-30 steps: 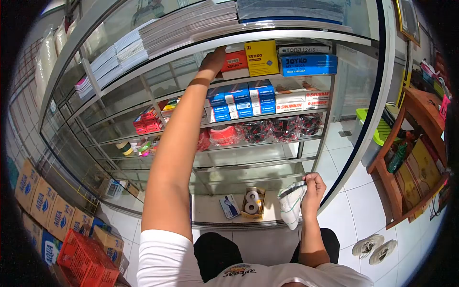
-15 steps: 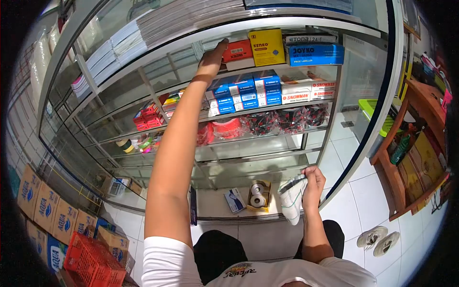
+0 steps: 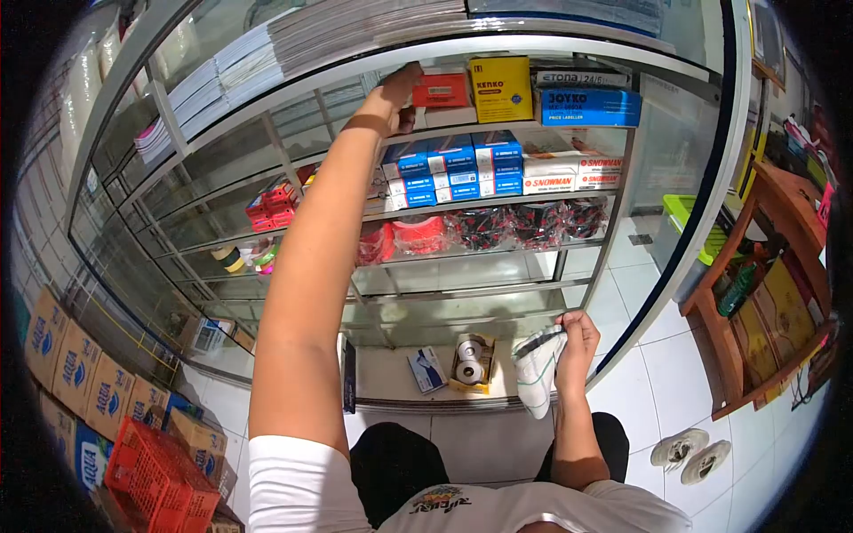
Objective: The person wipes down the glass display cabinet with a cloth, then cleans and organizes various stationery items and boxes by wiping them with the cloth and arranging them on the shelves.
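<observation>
My left hand reaches up to the top inner shelf of a glass display case. Its fingers and thumb are spread at the left end of a red box, which rests over a paler one. Beside that box stand a yellow Kenko box and a blue Joyko price labeller box. Low on the right, my right hand grips a white checked cloth that hangs down from the fingers.
Blue and white boxes and Snowman boxes fill the shelf below. A yellow box with white rolls sits on the case floor. Aqua cartons and a red crate stand left; a wooden rack stands right.
My left hand has shifted slightly at the red box, and its thumb now shows lower down. The red box's front looks turned a little. The cloth stays in my right hand.
</observation>
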{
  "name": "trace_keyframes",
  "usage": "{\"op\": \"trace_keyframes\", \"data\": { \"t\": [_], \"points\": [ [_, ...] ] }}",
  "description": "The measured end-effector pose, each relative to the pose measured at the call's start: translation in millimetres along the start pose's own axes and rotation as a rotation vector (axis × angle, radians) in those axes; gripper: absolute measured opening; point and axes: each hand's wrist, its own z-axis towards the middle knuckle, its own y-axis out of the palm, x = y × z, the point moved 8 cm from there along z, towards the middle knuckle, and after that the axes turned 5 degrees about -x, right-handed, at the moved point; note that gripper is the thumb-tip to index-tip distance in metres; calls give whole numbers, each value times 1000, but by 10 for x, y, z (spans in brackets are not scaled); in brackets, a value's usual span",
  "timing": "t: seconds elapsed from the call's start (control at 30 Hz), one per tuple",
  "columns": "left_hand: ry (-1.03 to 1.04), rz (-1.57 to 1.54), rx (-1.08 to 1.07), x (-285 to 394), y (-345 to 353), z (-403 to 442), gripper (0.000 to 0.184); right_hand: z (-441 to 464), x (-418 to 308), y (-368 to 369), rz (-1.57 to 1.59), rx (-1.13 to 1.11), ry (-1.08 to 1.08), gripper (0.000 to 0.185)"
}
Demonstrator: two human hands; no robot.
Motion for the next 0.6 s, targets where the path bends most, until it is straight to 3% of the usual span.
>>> {"op": "trace_keyframes", "data": {
  "t": [0.23, 0.33, 0.4, 0.6],
  "points": [
    [513, 207, 404, 233, -303, -18, 46, 21, 38, -105, 49, 22, 4, 15],
    [575, 267, 382, 290, -90, -314, 46, 29, 72, -113, 17, 9, -6, 15],
    [793, 286, 398, 334, 21, -562, 56, 38, 74, -128, -20, 1, -19, 15],
    [921, 170, 480, 227, 65, -646, 68, 48, 58, -114, 8, 2, -6, 15]
  ]
}}
